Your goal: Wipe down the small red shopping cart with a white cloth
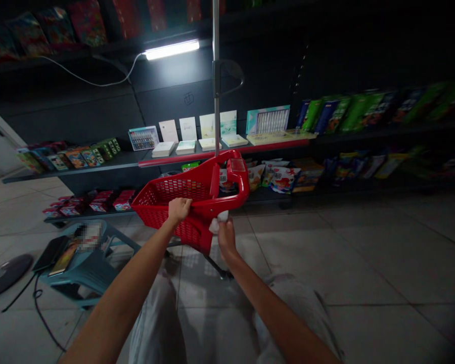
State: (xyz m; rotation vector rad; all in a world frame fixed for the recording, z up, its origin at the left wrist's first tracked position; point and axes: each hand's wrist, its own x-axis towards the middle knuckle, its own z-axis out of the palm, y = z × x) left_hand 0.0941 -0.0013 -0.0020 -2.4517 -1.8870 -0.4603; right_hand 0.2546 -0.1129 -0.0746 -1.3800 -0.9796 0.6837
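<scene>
Your left hand (179, 208) is clamped on the near rim of the red basket (157, 199), fingers curled over the edge, and the basket hangs tipped in front of your knees, above the floor (364, 263). Its open mouth faces up and to the left; its handle sits on the far right side. Your right hand (226, 237) is just below and to the right of the left one, closed around a white cloth (217, 222). The cloth is pressed against the basket's rim, right beside the handle's base. The two hands are close together on the same near edge, with the basket body between and beyond them.

Behind the basket a metal pole (216, 76) rises straight up. A shelf (227, 151) with cards and boxes runs across at basket height, lit by a lamp (171, 49). Low on your left stands a teal stool (87, 268), well apart from the basket.
</scene>
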